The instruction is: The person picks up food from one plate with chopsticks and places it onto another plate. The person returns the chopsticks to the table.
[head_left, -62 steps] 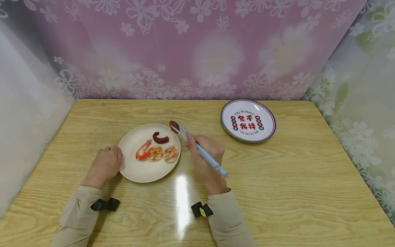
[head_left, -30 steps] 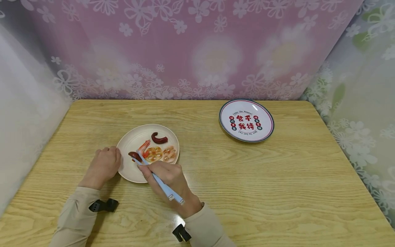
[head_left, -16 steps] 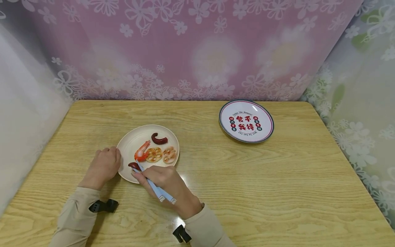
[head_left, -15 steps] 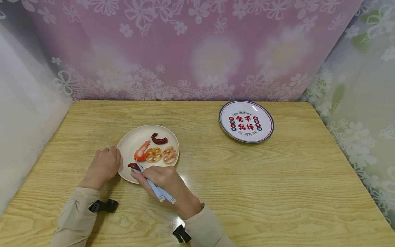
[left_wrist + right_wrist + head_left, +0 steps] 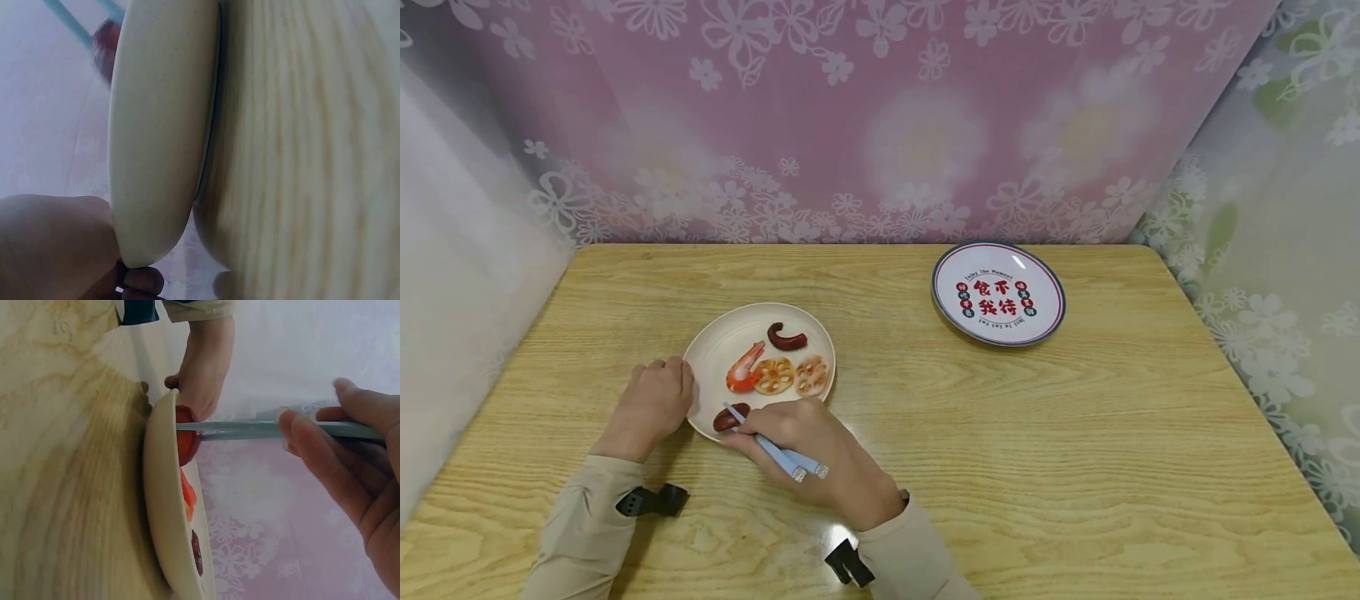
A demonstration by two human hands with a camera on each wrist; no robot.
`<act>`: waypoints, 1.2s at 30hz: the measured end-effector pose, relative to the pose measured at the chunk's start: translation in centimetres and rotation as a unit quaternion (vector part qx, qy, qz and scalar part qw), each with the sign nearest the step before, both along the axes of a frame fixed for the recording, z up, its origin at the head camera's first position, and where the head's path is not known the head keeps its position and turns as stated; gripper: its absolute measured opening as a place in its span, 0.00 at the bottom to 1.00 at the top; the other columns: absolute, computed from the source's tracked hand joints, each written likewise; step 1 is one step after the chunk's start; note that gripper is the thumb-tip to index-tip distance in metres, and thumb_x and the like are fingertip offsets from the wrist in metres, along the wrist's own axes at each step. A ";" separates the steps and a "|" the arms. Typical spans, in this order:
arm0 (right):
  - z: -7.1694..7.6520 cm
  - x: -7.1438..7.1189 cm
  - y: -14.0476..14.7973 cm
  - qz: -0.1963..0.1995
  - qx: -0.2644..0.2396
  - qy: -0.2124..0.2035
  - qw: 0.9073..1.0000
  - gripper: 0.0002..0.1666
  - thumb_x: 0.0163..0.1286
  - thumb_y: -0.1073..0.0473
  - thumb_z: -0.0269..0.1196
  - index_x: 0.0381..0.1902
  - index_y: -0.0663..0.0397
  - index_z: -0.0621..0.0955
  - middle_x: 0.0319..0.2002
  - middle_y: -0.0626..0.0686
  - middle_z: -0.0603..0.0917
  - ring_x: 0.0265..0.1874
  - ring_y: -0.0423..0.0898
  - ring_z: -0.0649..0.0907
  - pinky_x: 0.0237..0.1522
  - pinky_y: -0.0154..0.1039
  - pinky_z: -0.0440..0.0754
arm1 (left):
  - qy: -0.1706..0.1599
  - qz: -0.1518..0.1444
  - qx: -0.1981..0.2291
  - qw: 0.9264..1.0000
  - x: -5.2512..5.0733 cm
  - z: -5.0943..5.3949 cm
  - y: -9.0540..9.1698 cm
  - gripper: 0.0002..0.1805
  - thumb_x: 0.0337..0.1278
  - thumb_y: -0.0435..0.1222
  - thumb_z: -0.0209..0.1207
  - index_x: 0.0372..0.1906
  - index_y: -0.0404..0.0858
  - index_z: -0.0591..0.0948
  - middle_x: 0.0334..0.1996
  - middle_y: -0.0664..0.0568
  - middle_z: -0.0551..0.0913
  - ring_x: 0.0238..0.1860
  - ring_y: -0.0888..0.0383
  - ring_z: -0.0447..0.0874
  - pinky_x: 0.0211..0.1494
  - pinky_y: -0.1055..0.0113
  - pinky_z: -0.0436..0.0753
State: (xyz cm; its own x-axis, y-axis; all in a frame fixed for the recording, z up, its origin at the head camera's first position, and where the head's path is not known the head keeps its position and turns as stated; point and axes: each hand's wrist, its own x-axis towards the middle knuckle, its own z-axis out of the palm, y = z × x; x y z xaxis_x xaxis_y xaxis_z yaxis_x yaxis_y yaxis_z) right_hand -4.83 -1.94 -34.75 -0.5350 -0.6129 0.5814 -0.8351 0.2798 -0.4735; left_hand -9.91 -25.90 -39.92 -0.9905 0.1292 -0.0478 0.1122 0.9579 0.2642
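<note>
My left hand (image 5: pixel 655 406) grips the left rim of a cream plate (image 5: pixel 707 346), its thumb and fingers at the edge in the left wrist view. My right hand (image 5: pixel 808 446) holds a pair of light blue chopsticks (image 5: pixel 772 450). Their tips are at a dark red-brown, rounded food piece (image 5: pixel 724 419) by the plate's near edge; whether they still pinch it I cannot tell. Farther back on the plate lie a shrimp (image 5: pixel 743 371), two lotus root slices, one browned (image 5: pixel 774 377) and one pale (image 5: pixel 811 377), and a curled, dark red octopus tentacle (image 5: pixel 788 340).
A white plate (image 5: pixel 996 321) with a dark rim and red lettering stands at the back right of the wooden table (image 5: pixel 1037 458). A pink flowered cloth (image 5: pixel 925 125) hangs behind the table, with pale cloths at both sides.
My right hand has brought the red-brown food piece in the chopsticks from beyond the plate's right rim leftward, then down to its near edge. The piece now shows a broader face. My left hand stays put.
</note>
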 end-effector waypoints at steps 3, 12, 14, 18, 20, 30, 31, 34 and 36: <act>0.2 -0.2 0.4 0.012 0.014 -0.035 0.999 0.08 0.67 0.58 0.64 0.27 0.51 0.82 0.21 0.41 0.79 0.21 0.30 0.73 0.29 0.16 0.68 | -0.002 0.003 0.003 1.000 0.0 0.0 0.0 0.20 0.72 0.32 0.35 0.37 0.19 0.72 0.32 0.27 0.76 0.41 0.29 0.75 0.51 0.40 0.68; 0.8 -0.4 1.1 0.031 0.036 -0.044 0.998 0.06 0.66 0.60 0.65 0.30 0.56 0.85 0.25 0.45 0.86 0.22 0.31 0.79 0.31 0.16 0.71 | 0.004 0.000 0.002 1.000 0.0 -0.1 -0.1 0.20 0.72 0.31 0.35 0.34 0.20 0.72 0.29 0.28 0.76 0.39 0.29 0.75 0.49 0.41 0.68; 1.1 -0.3 1.3 0.029 0.025 -0.046 0.998 0.06 0.65 0.60 0.66 0.28 0.55 0.85 0.24 0.44 0.85 0.21 0.31 0.78 0.30 0.16 0.71 | 0.009 -0.002 0.002 1.000 -0.1 -0.2 -0.1 0.20 0.72 0.31 0.35 0.33 0.20 0.72 0.29 0.28 0.76 0.38 0.30 0.75 0.48 0.41 0.68; 1.5 -0.3 1.6 0.027 0.013 -0.048 0.998 0.06 0.64 0.61 0.67 0.26 0.54 0.84 0.22 0.43 0.83 0.21 0.30 0.77 0.30 0.17 0.71 | 0.021 -0.006 0.002 1.000 -0.1 -0.3 -0.2 0.20 0.71 0.31 0.35 0.31 0.21 0.72 0.26 0.29 0.75 0.36 0.30 0.75 0.46 0.40 0.69; 1.6 -0.3 1.6 0.028 0.012 -0.050 0.998 0.06 0.64 0.61 0.67 0.26 0.54 0.84 0.22 0.43 0.83 0.21 0.30 0.78 0.30 0.17 0.71 | 0.022 -0.007 0.003 1.000 -0.1 -0.3 -0.2 0.20 0.71 0.31 0.35 0.30 0.21 0.72 0.26 0.30 0.75 0.36 0.30 0.75 0.46 0.40 0.69; 1.0 -0.4 1.3 0.014 0.032 -0.036 0.999 0.07 0.65 0.58 0.66 0.28 0.53 0.83 0.24 0.44 0.83 0.21 0.32 0.77 0.30 0.17 0.70 | 0.014 -0.003 0.007 1.000 -0.1 -0.4 -0.2 0.20 0.72 0.31 0.35 0.32 0.20 0.72 0.27 0.29 0.76 0.37 0.30 0.75 0.48 0.39 0.69; 1.0 -0.4 1.2 0.013 0.036 -0.032 0.999 0.07 0.65 0.57 0.66 0.28 0.53 0.83 0.24 0.43 0.83 0.21 0.32 0.77 0.30 0.17 0.70 | 0.013 -0.003 0.006 1.000 0.0 -0.4 -0.2 0.20 0.72 0.31 0.35 0.32 0.20 0.72 0.28 0.29 0.76 0.37 0.30 0.75 0.48 0.39 0.69; 1.5 -0.2 1.4 0.011 0.032 -0.031 0.999 0.07 0.65 0.58 0.66 0.28 0.53 0.83 0.24 0.43 0.83 0.22 0.32 0.78 0.31 0.18 0.71 | 0.013 -0.002 0.004 1.000 0.0 -0.3 -0.1 0.20 0.72 0.31 0.35 0.33 0.20 0.72 0.28 0.28 0.76 0.38 0.29 0.75 0.49 0.39 0.69; 1.9 -0.1 1.7 0.008 0.022 -0.032 0.999 0.07 0.65 0.58 0.66 0.27 0.52 0.83 0.23 0.43 0.82 0.22 0.32 0.77 0.31 0.18 0.71 | 0.012 -0.002 0.003 1.000 -0.1 -0.2 -0.1 0.20 0.72 0.31 0.35 0.33 0.20 0.72 0.28 0.28 0.76 0.38 0.29 0.75 0.49 0.39 0.69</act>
